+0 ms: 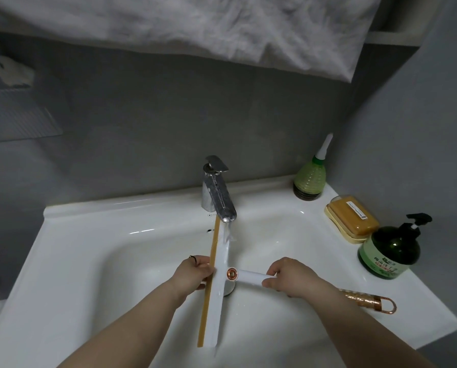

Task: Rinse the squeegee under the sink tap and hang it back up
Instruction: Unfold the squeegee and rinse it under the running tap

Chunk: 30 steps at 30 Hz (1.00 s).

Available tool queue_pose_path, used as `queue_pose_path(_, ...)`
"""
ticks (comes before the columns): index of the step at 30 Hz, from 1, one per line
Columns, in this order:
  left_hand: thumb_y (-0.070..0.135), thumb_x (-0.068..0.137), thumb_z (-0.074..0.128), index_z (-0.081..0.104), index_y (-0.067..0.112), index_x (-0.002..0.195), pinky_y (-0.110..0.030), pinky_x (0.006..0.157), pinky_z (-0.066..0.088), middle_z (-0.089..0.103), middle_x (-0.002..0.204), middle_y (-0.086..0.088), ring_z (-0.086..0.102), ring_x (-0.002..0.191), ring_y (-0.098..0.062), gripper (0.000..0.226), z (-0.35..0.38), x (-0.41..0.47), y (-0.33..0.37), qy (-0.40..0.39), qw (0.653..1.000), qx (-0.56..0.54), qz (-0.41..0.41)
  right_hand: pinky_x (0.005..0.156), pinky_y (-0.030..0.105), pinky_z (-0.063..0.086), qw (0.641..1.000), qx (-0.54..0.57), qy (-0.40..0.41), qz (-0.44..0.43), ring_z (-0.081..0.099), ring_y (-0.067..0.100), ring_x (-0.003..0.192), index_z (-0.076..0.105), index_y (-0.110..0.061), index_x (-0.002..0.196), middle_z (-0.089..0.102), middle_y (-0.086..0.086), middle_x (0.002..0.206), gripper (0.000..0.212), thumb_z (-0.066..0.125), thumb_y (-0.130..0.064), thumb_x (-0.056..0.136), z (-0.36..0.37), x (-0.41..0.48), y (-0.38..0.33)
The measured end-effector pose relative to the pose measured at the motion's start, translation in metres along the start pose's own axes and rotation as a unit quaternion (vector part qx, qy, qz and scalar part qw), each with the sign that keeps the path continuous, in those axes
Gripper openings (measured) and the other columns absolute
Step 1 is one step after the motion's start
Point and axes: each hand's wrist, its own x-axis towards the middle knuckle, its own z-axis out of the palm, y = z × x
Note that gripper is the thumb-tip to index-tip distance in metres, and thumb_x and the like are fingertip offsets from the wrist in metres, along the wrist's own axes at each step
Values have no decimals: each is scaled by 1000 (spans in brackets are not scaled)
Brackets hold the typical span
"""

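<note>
A white squeegee [218, 296] with a tan rubber blade lies across the middle of the white sink [94, 251], its head running from the tap down toward me. Water streams from the chrome tap [216, 192] onto the upper part of the head. My right hand [288, 277] grips the white handle, whose copper end with a hanging loop [370, 304] sticks out past my wrist. My left hand [195, 272] touches the blade edge of the head from the left, fingers partly hidden behind it.
On the sink's right ledge stand a green squeeze bottle [311, 179], a yellow soap dish with orange soap [352, 219] and a dark green pump bottle [392, 251]. A white towel [195, 30] hangs overhead. Grey walls close in behind and right.
</note>
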Motion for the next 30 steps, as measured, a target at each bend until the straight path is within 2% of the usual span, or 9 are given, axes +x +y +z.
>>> queue_pose_path(4, 0, 87, 51, 52, 6, 116, -28, 75, 48, 60, 88, -8, 57, 87, -24, 30, -8, -8, -7, 15, 1000, -21, 4, 52, 17, 33, 999, 29, -13, -23, 44, 5, 55, 63, -17, 108, 53, -6, 83, 29, 61, -29, 82, 7, -2, -5)
queue_pose_path(8, 2, 87, 53, 60, 11, 86, -20, 63, 48, 61, 81, -2, 59, 73, -13, 12, -23, -22, -13, 37, 999, -26, 30, 68, 22, 39, 997, 32, -19, -61, 52, 15, 81, 64, -17, 107, 53, -3, 92, 27, 63, -24, 81, 9, -2, -20)
queue_pose_path(11, 16, 88, 55, 60, 20, 81, -27, 75, 51, 64, 88, 1, 62, 83, -16, 10, -34, -32, -13, 65, 995, -45, 56, 67, 24, 37, 995, 33, -7, -99, 50, 14, 82, 65, -19, 102, 52, -5, 91, 23, 63, -23, 80, 13, -1, -35)
queue_pose_path(13, 23, 88, 55, 62, 17, 88, -35, 90, 48, 65, 95, -3, 61, 95, -23, 8, -42, -38, -11, 92, 992, -43, 72, 60, 21, 35, 992, 41, 7, -118, 48, 13, 80, 66, -20, 99, 52, -7, 90, 20, 63, -23, 80, 14, 0, -45)
queue_pose_path(15, 25, 89, 55, 62, 9, 94, -39, 94, 47, 65, 100, -9, 60, 98, -26, 18, -49, -41, -10, 118, 988, -34, 89, 59, 19, 33, 990, 60, 21, -130, 48, 13, 80, 66, -21, 99, 53, -9, 89, 19, 62, -23, 80, 14, 2, -52)
queue_pose_path(19, 24, 90, 52, 60, 18, 73, -21, 64, 43, 62, 76, 3, 58, 73, -13, 20, -58, -47, 0, 203, 967, -30, 152, 71, 24, 38, 984, 85, 48, -151, 52, 14, 85, 65, -24, 100, 63, -4, 95, 20, 57, -23, 82, 16, 6, -69)
queue_pose_path(23, 20, 92, 48, 56, 25, 69, -4, 57, 41, 61, 74, 11, 55, 72, -2, 25, -60, -51, 12, 272, 937, -49, 214, 95, 29, 33, 977, -35, 102, -185, 55, 22, 106, 61, -24, 109, 68, 0, 110, 25, 52, -26, 85, 17, 16, -83)
queue_pose_path(25, 21, 93, 46, 56, 25, 73, 4, 51, 37, 62, 75, 13, 55, 74, 1, 22, -62, -52, 15, 280, 931, -52, 228, 98, 30, 30, 973, -81, 133, -170, 52, 23, 111, 59, -23, 111, 66, -1, 114, 27, 50, -26, 86, 17, 23, -80)
queue_pose_path(30, 22, 94, 42, 56, 15, 82, 3, 50, 36, 63, 74, 14, 54, 74, 1, 20, -75, -47, 13, 316, 918, -55, 233, 115, 37, 16, 987, -58, 128, -82, 37, 22, 131, 46, -21, 130, 49, -1, 138, 43, 46, -19, 87, 8, 42, -62)
